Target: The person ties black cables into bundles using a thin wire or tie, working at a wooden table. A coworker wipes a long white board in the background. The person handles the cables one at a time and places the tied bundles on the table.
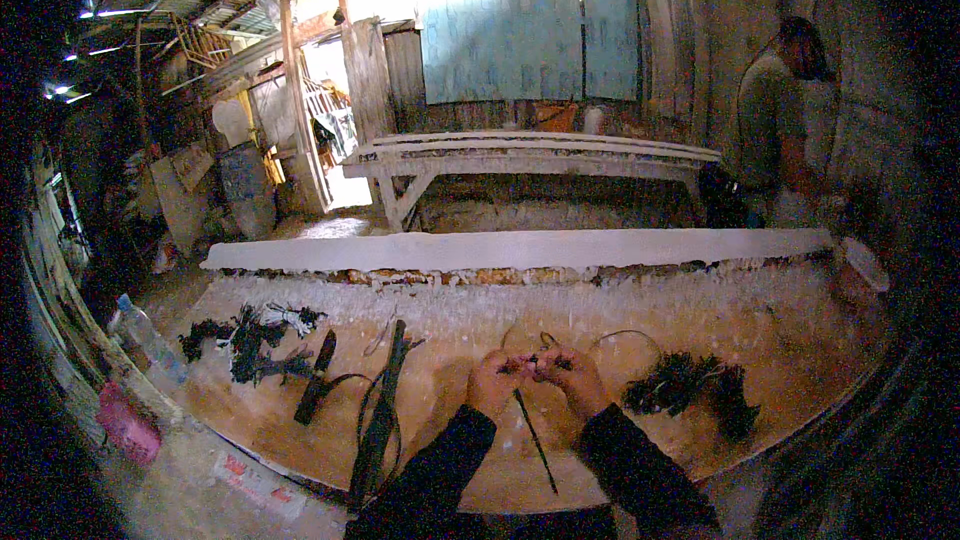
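Two hands pinch a thin dark strand together low in the frame, just right of centre.

The left hand [492,380] and right hand [566,372] meet fingertip to fingertip, both closed narrowly on the thin dark strand [535,440], which trails down toward the lower edge over the wooden worktop [800,340]. To my eye this goes best with the hands kept close and the strand taut between them. I count one heap of dark fibre [690,390] at lower right, one scattered cluster of tufts [250,340] at left, two long dark strips [355,400] beside it, and one other person [775,120] standing at upper right.
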The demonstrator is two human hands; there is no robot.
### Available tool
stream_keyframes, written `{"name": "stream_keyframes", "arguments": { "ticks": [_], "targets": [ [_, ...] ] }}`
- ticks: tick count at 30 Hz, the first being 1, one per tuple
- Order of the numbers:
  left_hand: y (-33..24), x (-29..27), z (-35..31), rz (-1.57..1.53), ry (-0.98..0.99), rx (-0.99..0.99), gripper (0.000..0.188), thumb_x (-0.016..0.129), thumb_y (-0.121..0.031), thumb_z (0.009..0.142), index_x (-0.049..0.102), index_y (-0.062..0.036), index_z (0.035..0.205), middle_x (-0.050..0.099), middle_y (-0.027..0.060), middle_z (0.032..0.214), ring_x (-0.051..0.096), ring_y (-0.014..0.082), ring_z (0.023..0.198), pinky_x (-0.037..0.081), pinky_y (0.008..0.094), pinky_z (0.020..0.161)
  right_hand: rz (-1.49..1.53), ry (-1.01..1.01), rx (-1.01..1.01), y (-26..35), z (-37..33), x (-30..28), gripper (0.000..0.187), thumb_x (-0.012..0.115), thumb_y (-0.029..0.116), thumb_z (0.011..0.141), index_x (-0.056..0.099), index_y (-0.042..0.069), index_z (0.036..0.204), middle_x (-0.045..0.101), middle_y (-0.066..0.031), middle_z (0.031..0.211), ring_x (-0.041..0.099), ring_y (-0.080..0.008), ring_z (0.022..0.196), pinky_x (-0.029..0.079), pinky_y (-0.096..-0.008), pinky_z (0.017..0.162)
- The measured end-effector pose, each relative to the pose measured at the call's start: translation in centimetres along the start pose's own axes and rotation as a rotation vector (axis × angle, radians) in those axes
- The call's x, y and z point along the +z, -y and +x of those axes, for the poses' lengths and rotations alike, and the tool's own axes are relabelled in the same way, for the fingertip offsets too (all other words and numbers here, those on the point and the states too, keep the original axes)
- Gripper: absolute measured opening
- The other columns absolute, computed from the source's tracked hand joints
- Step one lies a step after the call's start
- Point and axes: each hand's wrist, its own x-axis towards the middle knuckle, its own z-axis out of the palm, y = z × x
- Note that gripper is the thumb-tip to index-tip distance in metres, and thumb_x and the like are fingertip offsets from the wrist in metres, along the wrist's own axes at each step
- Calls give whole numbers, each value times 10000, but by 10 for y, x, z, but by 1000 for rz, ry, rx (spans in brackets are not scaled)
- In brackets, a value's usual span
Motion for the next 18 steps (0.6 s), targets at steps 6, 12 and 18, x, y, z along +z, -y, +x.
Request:
{"name": "stream_keyframes", "arguments": {
  "ticks": [6,12,18],
  "targets": [
    [1,-2,-1,-109,38,48,188,639,-24,699,633,-39,886,601,52,806,586,136,756,470,254,682,-51,14,22,-7,4,-7,182,632,189,764,595,37,857,614,-39,808,575,-137,732,462,-275,702],
    [9,3,2,-139,48,42,195,628,9,696,630,-34,886,594,49,793,590,136,734,473,248,666,-14,-16,32,-7,3,-7,156,612,170,773,584,33,842,607,-44,779,570,-128,718,460,-262,677],
    [11,7,-1,-50,-22,40,155,648,-48,715,622,-35,867,600,58,800,582,139,728,467,256,662,-10,5,31,-9,3,-7,106,592,135,772,577,37,812,600,-38,765,565,-128,699,460,-264,658]
  ]
}}
